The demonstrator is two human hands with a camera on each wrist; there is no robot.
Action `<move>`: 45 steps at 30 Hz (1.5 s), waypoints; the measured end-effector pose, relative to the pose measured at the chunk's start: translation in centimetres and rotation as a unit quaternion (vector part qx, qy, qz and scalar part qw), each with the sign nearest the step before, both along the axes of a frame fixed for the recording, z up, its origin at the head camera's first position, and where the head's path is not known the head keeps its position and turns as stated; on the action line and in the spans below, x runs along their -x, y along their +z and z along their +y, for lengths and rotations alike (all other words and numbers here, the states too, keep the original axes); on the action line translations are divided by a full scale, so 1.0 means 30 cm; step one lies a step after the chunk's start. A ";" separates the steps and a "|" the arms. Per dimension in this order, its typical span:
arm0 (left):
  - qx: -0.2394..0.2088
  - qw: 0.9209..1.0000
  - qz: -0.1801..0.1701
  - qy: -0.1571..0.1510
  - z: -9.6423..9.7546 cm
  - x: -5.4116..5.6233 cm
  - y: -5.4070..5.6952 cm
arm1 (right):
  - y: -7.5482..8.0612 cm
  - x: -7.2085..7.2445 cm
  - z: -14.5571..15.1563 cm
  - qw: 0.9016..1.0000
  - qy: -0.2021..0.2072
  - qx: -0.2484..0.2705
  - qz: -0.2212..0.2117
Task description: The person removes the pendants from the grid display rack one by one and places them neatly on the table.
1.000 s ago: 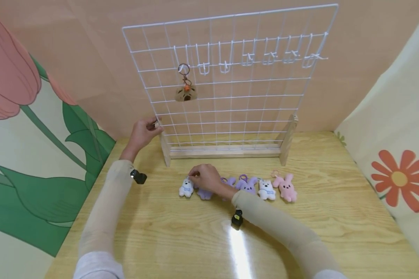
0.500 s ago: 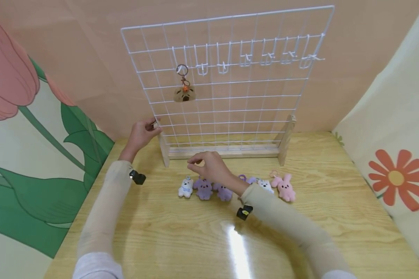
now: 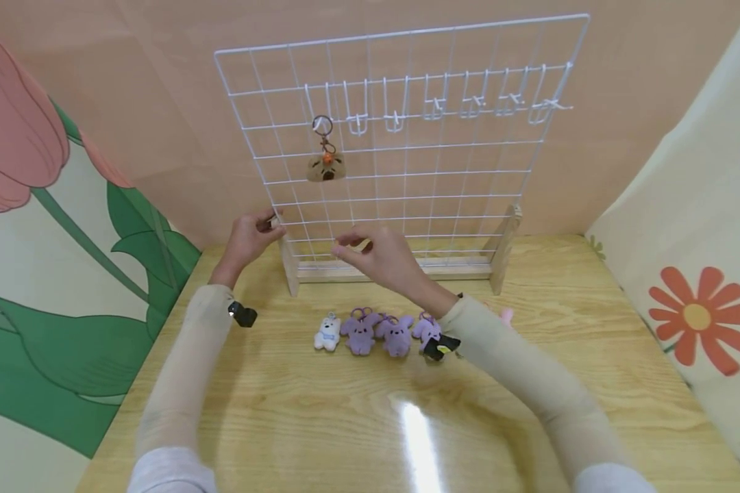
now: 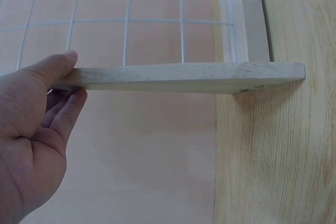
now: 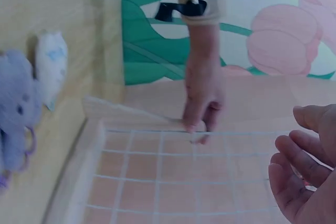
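Note:
My left hand (image 3: 249, 236) pinches the top of the wooden side leg (image 4: 173, 74) of a white wire grid rack (image 3: 407, 157). In the left wrist view the thumb lies on one face and the fingers on the other. My right hand (image 3: 382, 257) is raised before the rack's lower part, fingers loosely bent, thumb apart (image 5: 310, 161); I see nothing held. A brown keychain (image 3: 327, 168) with an orange bead hangs from the leftmost hook. Below my right hand lie a white bear keychain (image 3: 327, 333) and purple plush keychains (image 3: 360, 333), (image 3: 396, 337).
Several bare white hooks (image 3: 395, 122) stick out along the rack's upper part. My right forearm and wrist camera partly cover another purple keychain (image 3: 427, 329) and a pink one (image 3: 506, 316). The wooden table (image 3: 271, 411) meets patterned cloth walls.
My right hand has risen away from the white bear keychain towards the rack, uncovering the purple keychains. The left hand stays on the wooden leg.

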State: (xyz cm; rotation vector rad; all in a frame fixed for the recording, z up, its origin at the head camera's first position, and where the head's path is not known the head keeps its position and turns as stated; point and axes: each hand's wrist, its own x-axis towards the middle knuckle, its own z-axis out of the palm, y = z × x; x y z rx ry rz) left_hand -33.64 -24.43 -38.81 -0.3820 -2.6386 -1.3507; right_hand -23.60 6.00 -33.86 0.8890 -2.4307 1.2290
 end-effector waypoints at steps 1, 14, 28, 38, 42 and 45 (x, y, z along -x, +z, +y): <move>0.002 1.000 -0.001 0.001 0.000 -0.001 0.000 | 0.019 0.002 0.003 1.000 -0.002 0.003 0.002; -0.003 1.000 -0.015 -0.005 -0.002 0.001 0.000 | 0.175 0.067 0.012 0.996 -0.042 0.051 0.058; -0.002 1.000 -0.019 0.002 0.000 -0.001 0.003 | 0.255 0.176 -0.027 0.990 -0.100 0.092 0.038; -0.015 0.999 -0.031 0.000 0.000 0.000 0.001 | 0.298 0.238 -0.072 0.982 -0.139 0.127 0.025; -0.010 0.999 -0.033 0.000 -0.005 0.001 -0.001 | 0.304 0.255 -0.092 0.980 -0.144 0.137 0.023; -0.004 1.000 -0.029 0.002 -0.006 0.002 -0.001 | 0.306 0.269 -0.104 0.978 -0.153 0.137 0.023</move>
